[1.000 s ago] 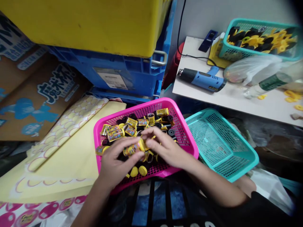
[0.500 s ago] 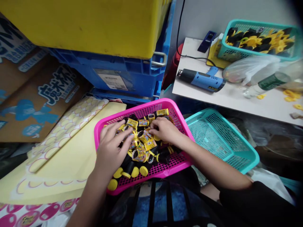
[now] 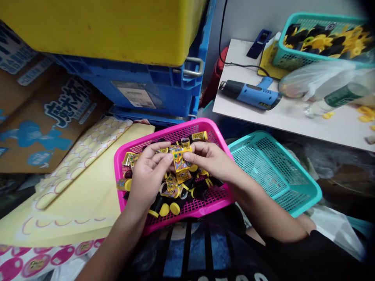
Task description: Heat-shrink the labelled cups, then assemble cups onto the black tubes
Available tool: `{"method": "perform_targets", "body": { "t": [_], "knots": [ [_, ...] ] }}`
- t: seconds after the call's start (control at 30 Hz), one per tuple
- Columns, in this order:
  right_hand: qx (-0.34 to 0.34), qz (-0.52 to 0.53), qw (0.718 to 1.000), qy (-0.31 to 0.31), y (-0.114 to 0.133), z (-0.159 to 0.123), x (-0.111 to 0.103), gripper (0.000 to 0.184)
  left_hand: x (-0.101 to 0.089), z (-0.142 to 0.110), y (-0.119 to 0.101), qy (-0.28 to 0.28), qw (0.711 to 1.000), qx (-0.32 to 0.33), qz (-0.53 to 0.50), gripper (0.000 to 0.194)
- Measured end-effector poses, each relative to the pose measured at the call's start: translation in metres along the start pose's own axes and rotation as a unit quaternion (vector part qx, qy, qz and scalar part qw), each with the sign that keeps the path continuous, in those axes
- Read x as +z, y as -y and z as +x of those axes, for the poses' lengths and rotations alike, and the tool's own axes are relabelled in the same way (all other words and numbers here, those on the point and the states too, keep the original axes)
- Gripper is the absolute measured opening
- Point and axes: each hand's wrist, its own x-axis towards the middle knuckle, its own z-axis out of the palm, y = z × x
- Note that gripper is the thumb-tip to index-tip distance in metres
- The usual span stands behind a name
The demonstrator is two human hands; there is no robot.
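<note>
Yellow printed foil sleeve (image 3: 181, 159) sits pinched between my hands, held over the middle of the pile. My right fingers (image 3: 190, 156) are close together on its right edge, while my left fingertips (image 3: 165, 157) come in from the other side, spread a little apart from one another. My left hand (image 3: 148, 175) is turned partly palm-up and my right hand (image 3: 209, 158) reaches across from the side. To my mind, a light pinch on the edges is the way to handle this: it should keep the thin foil from creasing, and holding it clear of the pile should stop it snagging on its neighbours. Right below my wrists, the pink plastic mesh basket (image 3: 164, 134) holds more foil sleeves, black-and-yellow cylinders (image 3: 200, 191) and round yellow caps (image 3: 175, 208). A teal mesh basket (image 3: 263, 164) sits just beside it on the right. Farther out, a blue heat gun (image 3: 250, 94) lies on a white board (image 3: 293, 127), near a second teal basket (image 3: 293, 50) of black and yellow parts. A blue crate (image 3: 140, 93) stands ahead, with printed cardboard (image 3: 38, 132) and yellow printed sheets (image 3: 82, 187) on my left.
</note>
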Motion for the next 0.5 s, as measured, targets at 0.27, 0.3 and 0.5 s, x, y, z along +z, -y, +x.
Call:
{"method": "perform_targets", "body": {
  "t": [0.27, 0.3, 0.5],
  "knots": [
    [-0.076, -0.029, 0.996, -0.038, 0.007, -0.004, 0.001, 0.032, 0.005, 0.000, 0.001, -0.062, 0.990, 0.062, 0.114, 0.046],
    [-0.071, -0.003, 0.997, -0.034, 0.005, -0.004, 0.001, 0.032, 0.005, 0.000, 0.003, -0.076, 0.987, 0.068, 0.124, 0.043],
    [-0.048, 0.005, 0.998, -0.043, -0.001, -0.005, -0.004, 0.040, 0.003, -0.005, 0.011, -0.084, 0.971, 0.105, 0.197, 0.017]
  ]
}}
